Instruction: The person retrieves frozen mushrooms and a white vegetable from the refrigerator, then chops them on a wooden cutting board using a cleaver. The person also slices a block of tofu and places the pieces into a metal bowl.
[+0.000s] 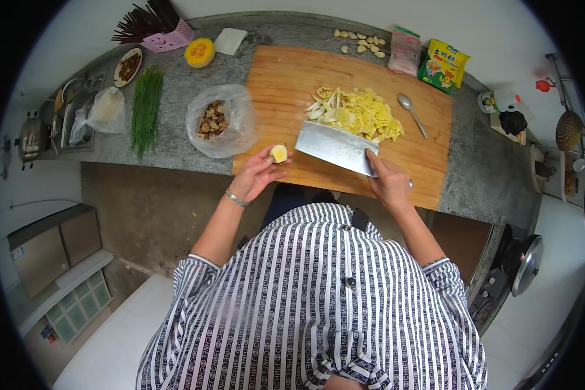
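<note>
Between the fingers of my left hand [257, 174] is a small pale yellow piece [278, 153], perhaps a cabbage stub, just over the near left edge of the wooden cutting board [282, 73]. My right hand [390, 183] grips the handle of a cleaver [339, 147], index finger along the blade. Its broad blade lies nearly flat above the board, next to a heap of chopped napa cabbage [363, 112]. Right of the heap a metal spoon [412, 114] rests on the board.
Left of the board sits a plastic bag with brown chunks [212, 121]. Green chives [147, 109], a halved pumpkin [200, 52] and a plate of food [127, 67] stand further left. Garlic cloves [361, 41], a clear packet [403, 51] and a yellow-green packet [443, 66] line the back.
</note>
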Demonstrator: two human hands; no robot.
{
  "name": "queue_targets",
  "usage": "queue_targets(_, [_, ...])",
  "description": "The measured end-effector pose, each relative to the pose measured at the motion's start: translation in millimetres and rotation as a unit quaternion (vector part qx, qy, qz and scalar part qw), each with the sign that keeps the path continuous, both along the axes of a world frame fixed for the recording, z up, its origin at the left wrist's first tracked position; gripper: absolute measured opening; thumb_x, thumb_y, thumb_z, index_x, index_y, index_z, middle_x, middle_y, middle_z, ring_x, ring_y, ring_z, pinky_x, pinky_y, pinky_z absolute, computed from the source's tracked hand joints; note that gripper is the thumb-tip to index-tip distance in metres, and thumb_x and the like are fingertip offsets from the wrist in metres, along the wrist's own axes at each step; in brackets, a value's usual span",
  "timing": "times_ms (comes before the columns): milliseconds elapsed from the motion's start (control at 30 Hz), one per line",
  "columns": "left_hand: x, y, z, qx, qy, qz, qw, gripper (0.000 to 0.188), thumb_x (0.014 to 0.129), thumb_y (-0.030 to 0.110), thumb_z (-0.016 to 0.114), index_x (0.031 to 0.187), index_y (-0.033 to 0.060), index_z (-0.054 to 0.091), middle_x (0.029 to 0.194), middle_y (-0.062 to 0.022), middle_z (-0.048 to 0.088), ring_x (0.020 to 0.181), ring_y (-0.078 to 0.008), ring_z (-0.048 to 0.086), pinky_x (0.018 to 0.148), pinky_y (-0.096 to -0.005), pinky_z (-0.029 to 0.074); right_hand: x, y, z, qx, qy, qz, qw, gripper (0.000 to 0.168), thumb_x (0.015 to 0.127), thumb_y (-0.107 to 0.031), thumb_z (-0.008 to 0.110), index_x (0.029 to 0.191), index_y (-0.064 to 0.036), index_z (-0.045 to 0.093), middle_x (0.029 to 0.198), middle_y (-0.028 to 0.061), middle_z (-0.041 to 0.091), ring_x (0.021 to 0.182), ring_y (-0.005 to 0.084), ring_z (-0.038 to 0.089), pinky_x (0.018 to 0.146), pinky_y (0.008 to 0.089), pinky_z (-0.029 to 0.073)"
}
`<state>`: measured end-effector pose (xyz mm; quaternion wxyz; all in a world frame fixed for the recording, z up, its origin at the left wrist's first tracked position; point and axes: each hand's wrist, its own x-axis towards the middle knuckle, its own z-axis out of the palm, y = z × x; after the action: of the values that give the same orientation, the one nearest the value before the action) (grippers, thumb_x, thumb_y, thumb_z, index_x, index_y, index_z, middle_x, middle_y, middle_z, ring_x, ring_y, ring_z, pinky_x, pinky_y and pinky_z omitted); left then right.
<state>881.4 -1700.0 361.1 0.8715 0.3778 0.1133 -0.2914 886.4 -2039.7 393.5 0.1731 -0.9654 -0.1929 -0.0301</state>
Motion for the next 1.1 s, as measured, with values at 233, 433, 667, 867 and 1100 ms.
queue_targets(233, [-18.7,3.1,-2.5,0.022,0.022,0.044,0.999,0.037,0.098,0.019,0.043,0.131,0.0017,0.043,0.119,-0.0144,0.057,0.104,-0.0179,0.057,0.087,-0.0323,0.050,2.5,-11.9,-10.2,0.117,0.005,-0.039,0.992,0.042,0.070,-0.003,0.066,0.111,-0.011,0.065,0.075,0.0108,0.062,0.059,0.0248,0.058,0.055,0.0348,0.047])
queue_targets(433, [-49.4,-14.4,12.3,-0.004,0.023,0.122,0.992,0.037,0.099,0.020,0.043,0.130,0.0008,0.045,0.113,-0.0130,0.058,0.098,-0.0175,0.058,0.085,-0.0322,0.051,13.0,-52.2,-51.5,0.317,0.111,-0.196,0.922,0.016,0.086,-0.017,0.063,0.089,-0.001,0.065,0.062,0.0047,0.059,0.050,0.0132,0.051,0.047,0.0276,0.038])
queue_targets(667, [-104.0,-31.0,8.4,-0.097,0.002,0.279,0.955,0.034,0.097,0.019,0.046,0.126,0.0010,0.048,0.107,-0.0103,0.058,0.091,-0.0161,0.057,0.081,-0.0306,0.051,3.8,-103.8,-65.5,0.485,0.288,-0.295,0.772,0.031,0.088,-0.034,0.064,0.074,-0.012,0.048,0.057,-0.0006,0.047,0.044,0.0098,0.044,0.039,0.0245,0.035])
queue_targets(867, [-147.3,-26.9,-41.5,-0.150,0.049,0.387,0.909,0.032,0.093,0.030,0.054,0.110,0.0024,0.055,0.097,-0.0101,0.062,0.082,-0.0163,0.058,0.076,-0.0313,0.050,-33.8,-147.5,-118.6,0.424,0.325,-0.421,0.733,0.024,0.091,-0.034,0.059,0.083,-0.012,0.058,0.065,-0.0006,0.052,0.054,0.0100,0.045,0.049,0.0273,0.036])
queue_targets(1100, [-190.1,-22.8,-72.4,-0.061,0.113,0.455,0.881,0.023,0.096,0.026,0.050,0.109,0.0080,0.058,0.093,-0.0065,0.064,0.077,-0.0129,0.060,0.073,-0.0306,0.052,-35.4,-127.8,-136.1,0.508,0.349,-0.417,0.668,0.036,0.097,-0.037,0.043,0.071,-0.012,0.042,0.064,0.0012,0.045,0.060,0.0148,0.041,0.058,0.0326,0.036])
